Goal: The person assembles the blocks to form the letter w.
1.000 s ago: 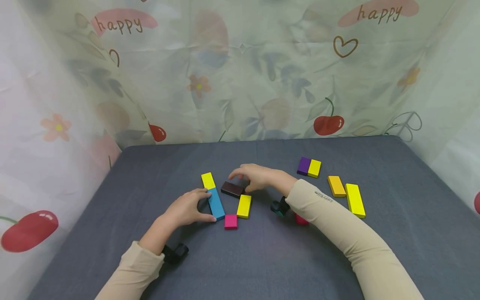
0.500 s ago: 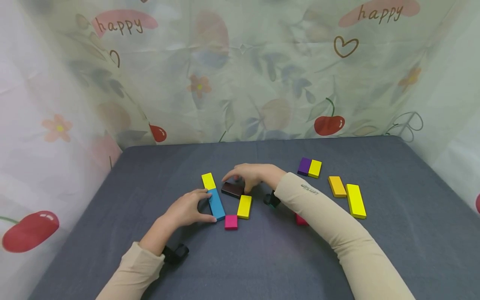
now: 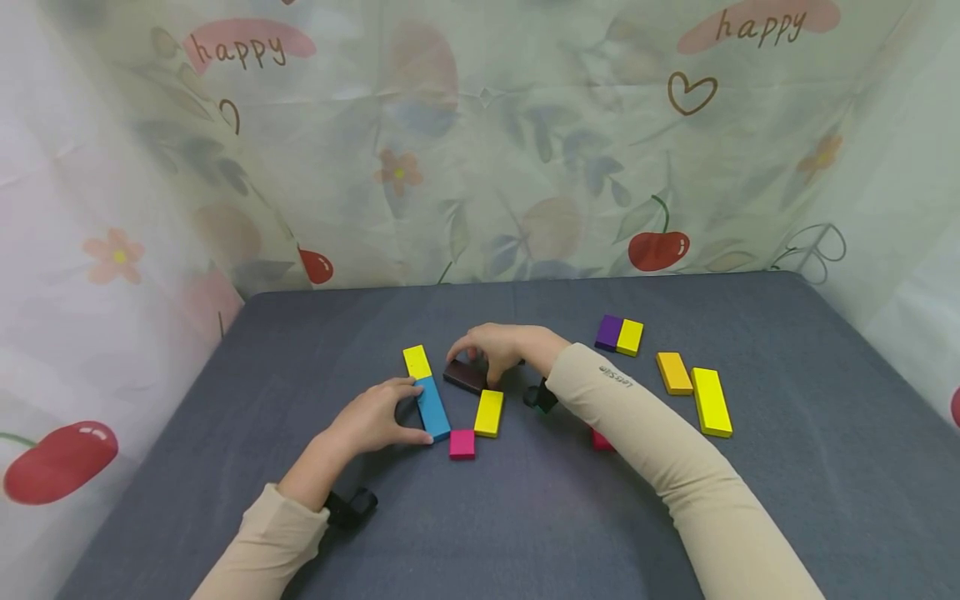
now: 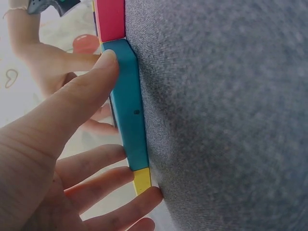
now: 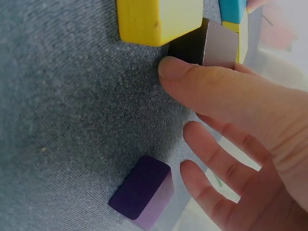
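Observation:
My right hand (image 3: 504,345) is over a dark brown block (image 3: 465,377), with the thumb at its near right end and a finger at its far left end. In the right wrist view the thumb presses the brown block (image 5: 220,45) beside a yellow block (image 5: 161,21); the other fingers are apart behind it. My left hand (image 3: 373,417) rests against the left side of a blue block (image 3: 432,408), thumb and fingers spread along it. A small yellow block (image 3: 417,362) adjoins its far end. A pink block (image 3: 462,444) and a yellow block (image 3: 489,413) lie to the right.
On the grey cloth-covered table (image 3: 315,333) lie a purple block (image 3: 608,332) with a small yellow block (image 3: 630,337), an orange block (image 3: 674,373) and a long yellow block (image 3: 711,402). My right sleeve partly hides a red block (image 3: 601,440). A printed curtain hangs behind.
My right hand has shifted slightly left, its finger reaching the far end of the brown block, which has turned slightly. The left hand stays in place.

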{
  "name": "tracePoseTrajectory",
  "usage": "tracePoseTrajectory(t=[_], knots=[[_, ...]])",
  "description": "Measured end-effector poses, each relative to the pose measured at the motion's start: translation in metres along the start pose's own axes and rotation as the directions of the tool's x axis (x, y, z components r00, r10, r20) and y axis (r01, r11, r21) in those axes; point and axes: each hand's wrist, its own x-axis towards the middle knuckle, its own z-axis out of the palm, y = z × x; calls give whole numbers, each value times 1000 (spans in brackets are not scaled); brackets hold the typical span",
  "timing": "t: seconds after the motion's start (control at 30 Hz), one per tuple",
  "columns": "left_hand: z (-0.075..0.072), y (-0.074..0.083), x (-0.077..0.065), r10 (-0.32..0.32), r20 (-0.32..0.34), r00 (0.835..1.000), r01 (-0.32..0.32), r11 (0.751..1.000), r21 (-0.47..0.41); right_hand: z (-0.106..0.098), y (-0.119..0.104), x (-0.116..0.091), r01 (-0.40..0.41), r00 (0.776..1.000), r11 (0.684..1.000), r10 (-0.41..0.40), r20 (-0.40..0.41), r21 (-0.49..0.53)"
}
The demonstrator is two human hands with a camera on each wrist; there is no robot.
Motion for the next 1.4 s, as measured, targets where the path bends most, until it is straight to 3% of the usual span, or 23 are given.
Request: tracePoseTrajectory(t=[0.3, 0.8, 1.4], knots=[[0, 1, 0, -12, 1, 1000, 12, 1000, 9, 1, 8, -8, -24, 995, 998, 29, -98, 60], [-1, 0, -1, -7, 3, 1000, 7, 1000, -3, 9, 23, -32, -4, 966, 988, 44, -256, 156], [0, 0, -2, 0, 3, 1000, 0, 1000, -15, 27, 25, -41, -65, 930, 972, 141, -339, 227]])
